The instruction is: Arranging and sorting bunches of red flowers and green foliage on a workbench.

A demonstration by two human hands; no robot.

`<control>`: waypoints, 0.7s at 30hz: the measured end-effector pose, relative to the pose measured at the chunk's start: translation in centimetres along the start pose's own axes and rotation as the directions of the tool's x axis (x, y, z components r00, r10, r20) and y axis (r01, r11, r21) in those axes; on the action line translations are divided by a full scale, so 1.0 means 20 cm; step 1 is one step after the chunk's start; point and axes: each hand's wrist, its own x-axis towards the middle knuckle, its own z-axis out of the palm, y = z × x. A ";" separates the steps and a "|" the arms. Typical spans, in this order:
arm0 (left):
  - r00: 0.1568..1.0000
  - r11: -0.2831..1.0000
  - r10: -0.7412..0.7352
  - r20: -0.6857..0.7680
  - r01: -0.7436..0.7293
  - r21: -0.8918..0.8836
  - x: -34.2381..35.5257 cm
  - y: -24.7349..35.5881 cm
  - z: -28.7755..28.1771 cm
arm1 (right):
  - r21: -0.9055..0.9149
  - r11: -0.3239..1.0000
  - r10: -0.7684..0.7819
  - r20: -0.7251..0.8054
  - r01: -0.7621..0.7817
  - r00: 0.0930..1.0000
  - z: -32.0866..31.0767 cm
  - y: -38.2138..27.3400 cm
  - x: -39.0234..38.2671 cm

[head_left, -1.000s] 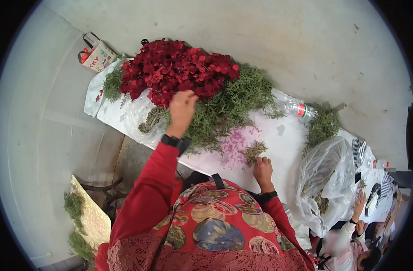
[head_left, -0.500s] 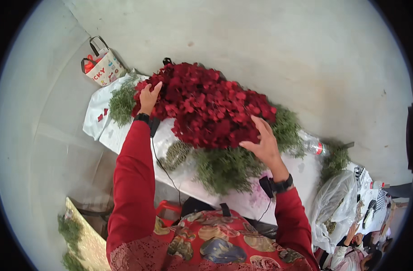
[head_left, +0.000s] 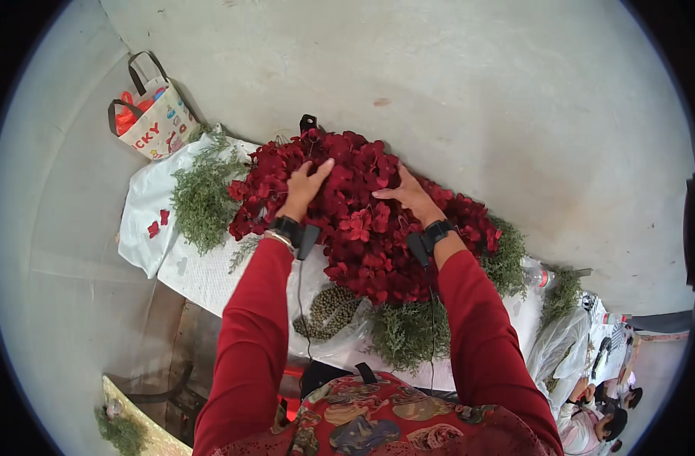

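Observation:
A large heap of dark red artificial flowers [head_left: 366, 243] lies across the white-covered table. On its left part rests my left hand [head_left: 305, 188], thumb and fingers apart. My right hand [head_left: 410, 196] reaches over the top of the heap, its thumb and forefinger spread among the petals. Both hands touch the flowers, and neither visibly grips one; some fingertips are hidden by petals. Green artificial sprigs [head_left: 203, 197] lie left of the heap, and another green bunch [head_left: 410, 334] is at its near side. Beside that, a clear bag holds small greenish beads or buds [head_left: 328, 310].
A printed tote bag [head_left: 159, 125] stands beyond the table's left end. Two loose red petals [head_left: 159, 223] lie on white plastic. To the right are a plastic bottle [head_left: 541, 277], a clear plastic bag [head_left: 564, 334] and people [head_left: 590, 425] at another part of the tables.
My hands have come closer together, from the heap's two ends onto its upper middle. The heap looks more gathered in, and the bag of beads or buds shows more.

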 end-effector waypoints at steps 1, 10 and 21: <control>1.000 1.000 0.012 -0.017 -0.012 -0.016 -0.01 0.01 0.04 | -0.096 0.995 0.036 0.056 -0.031 0.998 0.02 0.00 0.01; 0.997 0.968 -0.029 -0.066 0.011 -0.252 -0.19 0.16 0.21 | -0.138 0.927 -0.343 0.060 0.348 0.937 0.27 0.26 0.14; 0.989 0.750 0.150 -0.009 -0.119 -0.651 -0.89 1.01 0.37 | -0.265 0.763 -0.646 -0.361 0.590 0.673 -0.31 -0.03 -0.65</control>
